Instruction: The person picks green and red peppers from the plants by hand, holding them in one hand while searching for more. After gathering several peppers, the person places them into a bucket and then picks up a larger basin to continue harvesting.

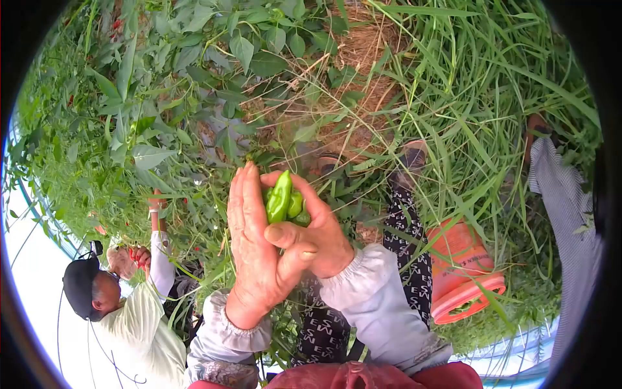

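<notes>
Several green peppers (280, 198) lie between my two hands, in front of my body. My right hand (324, 230) is curled around them from the right, its thumb folded across below the nearest one. My left hand (249, 236) is held along their left side, fingers stretched straight and together, its palm edge against my right hand. The two thumbs cross under the peppers. The lower peppers are partly hidden behind my fingers.
Leafy pepper plants (188, 84) fill the left, tall grass (479, 97) the right. An orange bucket (460, 259) tilts in the grass beside my patterned trousers (408, 220). A capped person (129, 324) reaches into the plants holding red peppers (140, 256). Striped fabric (560, 188) hangs far right.
</notes>
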A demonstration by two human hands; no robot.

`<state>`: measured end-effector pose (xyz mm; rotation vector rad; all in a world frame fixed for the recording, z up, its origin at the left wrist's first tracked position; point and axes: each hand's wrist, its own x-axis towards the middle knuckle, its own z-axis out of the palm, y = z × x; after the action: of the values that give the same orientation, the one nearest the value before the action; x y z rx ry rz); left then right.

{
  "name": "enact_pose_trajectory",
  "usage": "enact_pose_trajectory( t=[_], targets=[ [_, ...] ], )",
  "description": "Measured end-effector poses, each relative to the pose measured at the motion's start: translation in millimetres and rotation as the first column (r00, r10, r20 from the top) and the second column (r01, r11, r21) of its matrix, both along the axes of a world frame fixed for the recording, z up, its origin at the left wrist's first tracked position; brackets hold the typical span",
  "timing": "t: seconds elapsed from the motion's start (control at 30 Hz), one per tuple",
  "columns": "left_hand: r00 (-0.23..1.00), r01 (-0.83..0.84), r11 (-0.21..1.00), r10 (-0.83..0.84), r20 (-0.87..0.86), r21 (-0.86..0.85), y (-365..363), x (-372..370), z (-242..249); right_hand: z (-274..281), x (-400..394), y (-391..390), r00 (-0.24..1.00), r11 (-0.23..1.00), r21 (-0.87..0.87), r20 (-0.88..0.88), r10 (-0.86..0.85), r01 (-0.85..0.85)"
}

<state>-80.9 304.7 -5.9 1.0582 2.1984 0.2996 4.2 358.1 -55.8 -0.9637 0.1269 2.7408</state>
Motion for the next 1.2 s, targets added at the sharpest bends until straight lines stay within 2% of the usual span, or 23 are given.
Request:
enact_pose_trajectory(
  t=[0.1,0.17,0.2,0.23,0.3,0.37,0.43,0.5,0.57,0.63,0.67,0.73,0.77,0.83,0.87,0.9,0.97,1.0,1.2],
  targets=[
    [0.999,0.015,1.0,-0.015,0.036,0.0,-1,-2,2,1,-1,-1,0.998,0.999,0.047,0.064,0.019,-0.022],
    [0.907,-0.276,0.961,0.251,0.338,0.027,1,-1,5,1,-2,-2,0.994,0.994,0.099,0.104,0.031,-0.042],
    [0.847,-0.378,0.925,0.336,0.411,0.024,9,2,12,1,-2,-3,0.989,0.987,0.145,0.141,0.043,-0.064],
    [0.884,-0.283,0.946,0.192,0.425,0.161,15,-4,18,2,-1,-1,0.988,0.988,0.141,0.147,0.038,-0.059],
    [0.783,-0.476,0.876,0.381,0.492,0.079,16,0,18,5,0,5,0.998,0.999,-0.04,0.06,-0.031,0.033],
    [0.734,-0.6,0.775,0.434,0.523,0.199,8,-15,6,5,-1,6,0.996,0.993,-0.082,0.054,-0.078,0.082],
    [0.744,-0.62,0.767,0.507,0.435,0.165,18,-38,-6,3,1,5,0.999,0.997,-0.081,0.038,0.025,-0.022],
    [0.798,-0.569,0.811,0.504,0.33,0.136,23,-67,-36,2,1,4,0.998,0.996,-0.088,0.048,0.031,-0.027],
    [0.914,-0.377,0.925,0.364,0.178,0.044,22,-106,-72,0,2,5,0.999,0.993,-0.108,0.01,0.043,-0.042],
    [0.987,-0.158,0.984,0.154,-0.052,-0.084,8,-157,-115,-1,3,5,0.999,0.994,-0.104,0.01,0.037,-0.036],
    [0.986,-0.158,0.984,0.154,-0.059,-0.085,3,-178,-126,-1,3,5,1.0,0.995,-0.1,0.007,0.03,-0.029],
    [0.949,0.072,0.925,-0.179,-0.26,-0.373,-3,-206,-136,-2,3,7,0.999,0.995,-0.094,0.016,0.038,-0.036],
    [0.948,0.069,0.923,-0.178,-0.264,-0.378,-2,-208,-131,-2,3,7,0.998,0.995,-0.089,0.036,0.045,-0.041],
    [0.883,0.129,0.823,-0.349,-0.313,-0.554,3,-215,-114,-4,5,7,0.998,0.994,-0.092,0.021,0.059,-0.057],
    [0.837,0.08,0.726,-0.421,-0.349,-0.683,4,-214,-110,-5,5,6,0.998,0.995,-0.092,0.039,0.052,-0.048],
    [0.836,0.07,0.722,-0.419,-0.355,-0.688,-5,-224,-117,-5,4,5,0.997,0.995,-0.091,0.057,0.046,-0.041],
    [0.743,0.237,0.6,-0.619,-0.255,-0.764,-29,-249,-139,-5,1,3,0.998,0.993,-0.121,0.062,0.019,-0.011],
    [0.783,0.213,0.54,-0.593,-0.188,-0.814,2,-223,-119,-5,2,5,0.998,0.993,-0.115,0.048,0.042,-0.036],
    [0.718,0.279,0.593,-0.651,-0.246,-0.756,-17,-227,-119,-5,1,2,0.997,0.991,-0.119,0.038,0.074,-0.068]
  ],
)
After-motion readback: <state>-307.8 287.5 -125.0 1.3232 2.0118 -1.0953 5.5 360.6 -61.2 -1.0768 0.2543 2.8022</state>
